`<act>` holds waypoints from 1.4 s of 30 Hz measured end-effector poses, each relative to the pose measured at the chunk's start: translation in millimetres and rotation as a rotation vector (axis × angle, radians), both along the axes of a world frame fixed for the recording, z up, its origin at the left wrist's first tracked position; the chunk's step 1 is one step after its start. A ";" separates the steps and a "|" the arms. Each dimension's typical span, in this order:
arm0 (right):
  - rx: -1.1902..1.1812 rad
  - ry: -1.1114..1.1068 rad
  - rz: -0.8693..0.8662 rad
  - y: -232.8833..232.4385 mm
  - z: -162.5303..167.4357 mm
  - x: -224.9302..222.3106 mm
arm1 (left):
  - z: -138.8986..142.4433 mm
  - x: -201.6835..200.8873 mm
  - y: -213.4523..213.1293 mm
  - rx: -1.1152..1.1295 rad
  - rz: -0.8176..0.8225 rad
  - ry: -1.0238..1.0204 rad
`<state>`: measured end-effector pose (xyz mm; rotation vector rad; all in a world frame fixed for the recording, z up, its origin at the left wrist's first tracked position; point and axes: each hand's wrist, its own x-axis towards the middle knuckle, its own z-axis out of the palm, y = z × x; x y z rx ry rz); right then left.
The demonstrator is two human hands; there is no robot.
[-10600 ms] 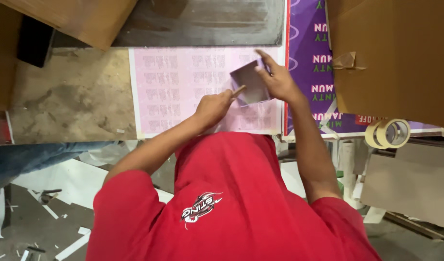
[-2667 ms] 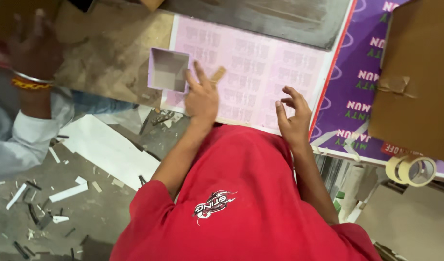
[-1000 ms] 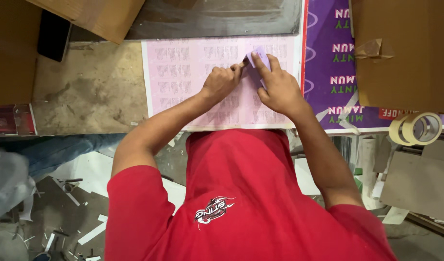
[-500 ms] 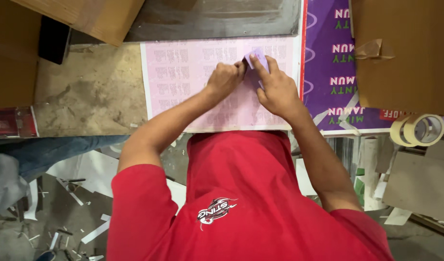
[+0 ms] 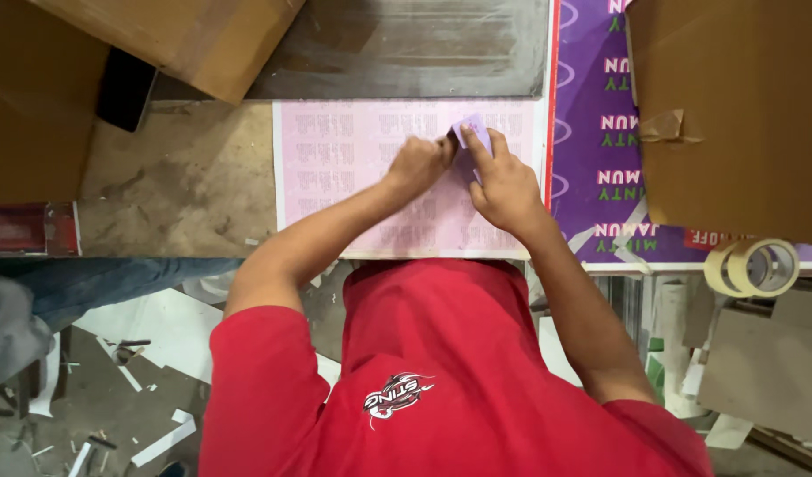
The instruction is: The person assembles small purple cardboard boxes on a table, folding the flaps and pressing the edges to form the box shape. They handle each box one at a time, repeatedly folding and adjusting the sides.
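A pink printed sheet lies flat on the worn bench in front of me. Over its upper right part both my hands work a small pale purple folded card piece. My left hand pinches the piece's left edge with closed fingers. My right hand holds it from the right, forefinger stretched along its top. Most of the piece is hidden behind my fingers.
A purple printed sheet lies to the right of the pink one, under a brown cardboard box. A masking tape roll sits at the bench's right edge. Another cardboard box and a dark block stand at the back left. Paper scraps litter the floor.
Over the last second my hands have stayed on the small purple piece at the same spot, fingers shifting slightly. Earlier they lay apart on the pink sheet beside a small open box.
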<state>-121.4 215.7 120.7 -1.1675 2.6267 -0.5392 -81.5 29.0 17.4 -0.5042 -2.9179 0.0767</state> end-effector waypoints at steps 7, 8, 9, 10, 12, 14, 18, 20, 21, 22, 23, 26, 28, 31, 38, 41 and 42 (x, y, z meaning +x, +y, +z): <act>-0.050 -0.007 -0.014 -0.4 0.3 -1.0 | -7.7 19.5 30.0 0.097 0.018 -0.267; -0.057 -0.001 -0.014 -0.2 -1.1 -0.2 | -6.0 28.8 39.1 0.109 -0.006 -0.389; -0.065 0.006 -0.017 0.1 -3.1 0.2 | -3.0 38.1 41.7 0.235 0.023 -0.390; -0.033 -0.014 -0.028 1.7 -5.5 0.4 | 1.2 46.8 41.3 0.364 0.050 -0.387; 0.031 -0.051 -0.043 5.5 -11.7 -1.7 | 11.9 58.5 33.8 0.582 0.164 -0.521; -0.187 -0.172 -0.021 15.2 -16.1 -14.8 | 23.6 66.4 18.0 0.742 0.320 -0.803; -0.115 -0.070 -0.257 33.4 -27.5 -23.9 | 41.5 87.6 2.5 0.993 0.289 -0.505; -0.059 0.082 -0.202 37.1 -35.9 -13.9 | 45.1 92.9 -1.0 1.011 0.410 -0.495; -0.029 0.157 -0.173 38.9 -40.1 -9.0 | 45.3 93.4 -3.0 1.035 0.452 -0.464; -0.071 0.137 -0.154 38.9 -45.6 -3.3 | 44.6 92.3 -5.8 1.060 0.494 -0.439; -0.107 0.115 -0.136 38.7 -52.2 5.4 | 43.3 90.3 -7.9 1.088 0.537 -0.418; -0.156 0.110 -0.087 39.0 -72.5 14.6 | 36.6 77.1 -19.0 1.050 0.509 -0.184; -0.184 0.110 -0.075 38.2 -85.6 14.2 | 32.7 66.6 -25.5 0.994 0.398 0.001; -0.216 0.098 -0.094 37.7 -99.2 18.1 | 31.3 56.0 -33.3 0.931 0.433 -0.103; -0.272 0.131 -0.116 30.0 -96.8 23.4 | 35.5 37.3 -41.8 0.711 0.297 -0.069; -0.289 0.136 -0.112 29.0 -95.5 21.7 | 30.9 32.8 -42.5 0.634 0.315 -0.051; -0.297 0.136 -0.109 29.2 -95.8 21.5 | 28.9 31.8 -42.3 0.622 0.324 -0.042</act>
